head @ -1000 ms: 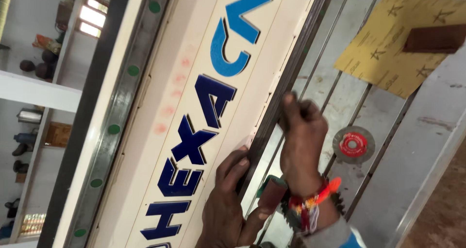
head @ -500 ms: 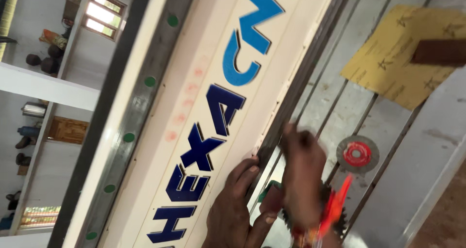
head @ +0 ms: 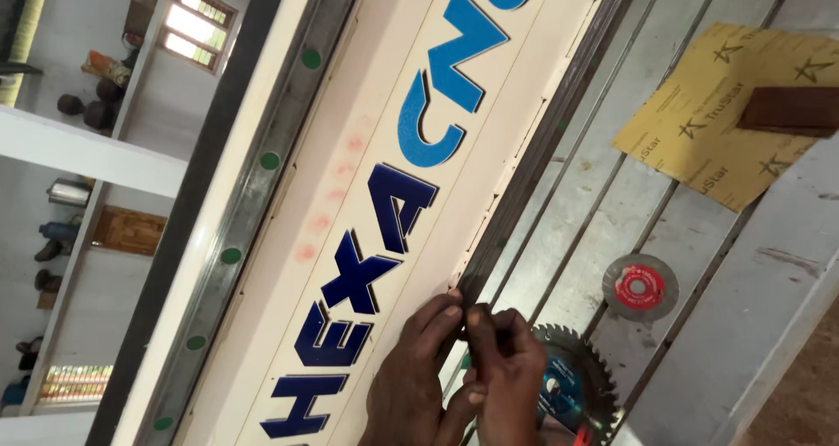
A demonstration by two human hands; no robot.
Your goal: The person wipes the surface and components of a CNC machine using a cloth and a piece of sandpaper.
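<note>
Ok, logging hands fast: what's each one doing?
Left hand: fingertips pressed on cream panel edge.
Right hand: pinched at dark rail; contents cannot be told.

Grey slotted machine bed point(head: 612, 210) with dark grooves running diagonally. Yellow sandpaper sheet point(head: 708, 123) near far right edge, brown wooden block point(head: 791, 111) on top. Small red-centred cutting disc point(head: 640, 287) mid-bed; toothed saw blade point(head: 572, 385) just beside, nearer edge.

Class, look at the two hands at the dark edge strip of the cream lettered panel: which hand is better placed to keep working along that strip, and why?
Probably the right hand: its fingertips pinch at the dark edge strip. The left hand rests flatter on the cream lettered panel.
</note>
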